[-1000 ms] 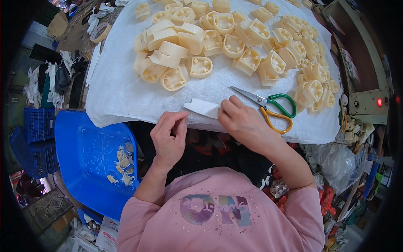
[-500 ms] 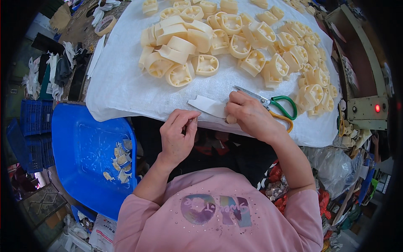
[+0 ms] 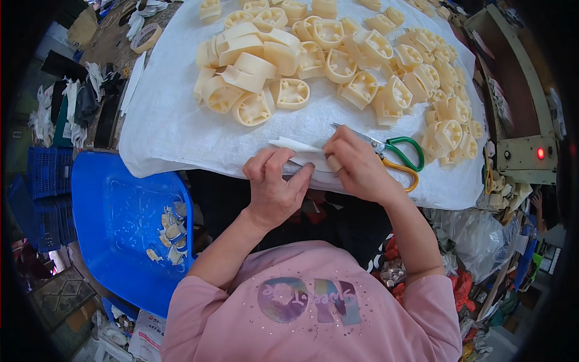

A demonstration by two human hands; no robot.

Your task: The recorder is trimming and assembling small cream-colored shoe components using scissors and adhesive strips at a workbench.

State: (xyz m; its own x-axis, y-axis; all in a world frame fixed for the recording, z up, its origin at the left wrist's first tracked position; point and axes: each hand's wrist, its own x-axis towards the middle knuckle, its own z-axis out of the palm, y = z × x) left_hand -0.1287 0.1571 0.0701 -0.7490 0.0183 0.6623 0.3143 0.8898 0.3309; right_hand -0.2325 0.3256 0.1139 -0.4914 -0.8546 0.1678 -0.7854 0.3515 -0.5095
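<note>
A thin white strip, of paper or cloth, lies between my hands at the table's front edge, its near side lifted and folding. My left hand pinches its near edge, thumb stretched to the right. My right hand grips the strip's right end, fingers curled; a tan band wraps one of its fingers. Right beside that hand, scissors with one green and one yellow handle loop rest on the white sheet, blades partly behind the knuckles. Beyond the strip are many cream, D-shaped hollow plastic pieces, some stacked.
A white sheet covers the table. At the left below its edge stands a blue plastic tub with several small scraps inside. A metal box with a red lamp stands at the right. A tape roll lies at the far left.
My left hand has moved right and onto the strip, its thumb now along it. The strip has gone from lying flat to partly folded. My right hand has shifted only slightly.
</note>
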